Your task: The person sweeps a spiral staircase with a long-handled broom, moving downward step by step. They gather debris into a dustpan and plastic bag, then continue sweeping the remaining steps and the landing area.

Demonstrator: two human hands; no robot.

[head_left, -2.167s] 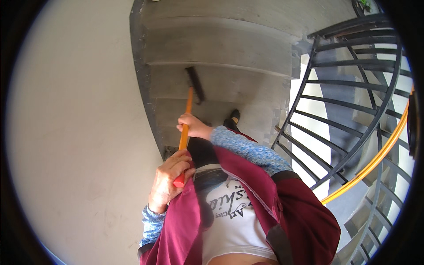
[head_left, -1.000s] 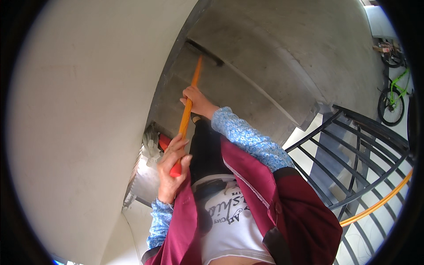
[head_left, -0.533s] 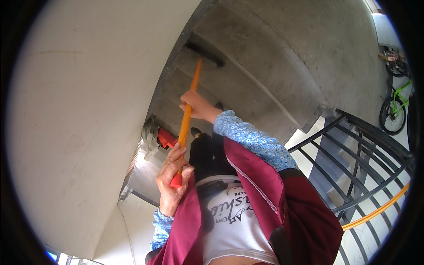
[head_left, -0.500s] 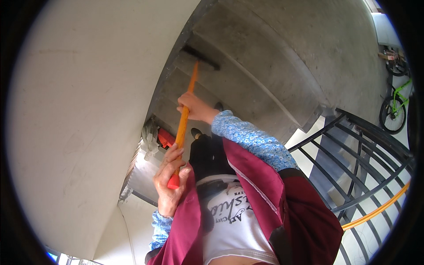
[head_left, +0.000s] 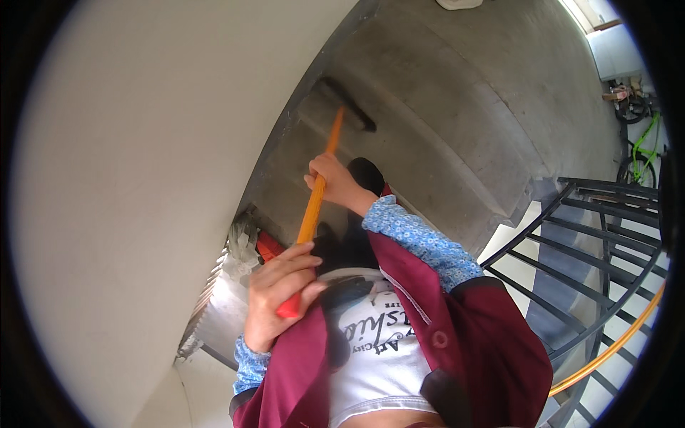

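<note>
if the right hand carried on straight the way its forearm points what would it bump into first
Beyond the orange handle it grips, the right hand would probably meet the pale wall on the left first; depth is unclear, so it might be the dark band at its base.

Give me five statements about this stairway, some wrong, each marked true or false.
1. The right hand grips the orange handle nearer the brush head than the left hand. True.
2. The handle's end by the left hand is blue. False: it is red.
3. The black railing is on the picture's right. True.
4. The brush head is against the railing. False: it is at the steps, near the wall.
5. The bicycle is orange. False: it is green.
</note>
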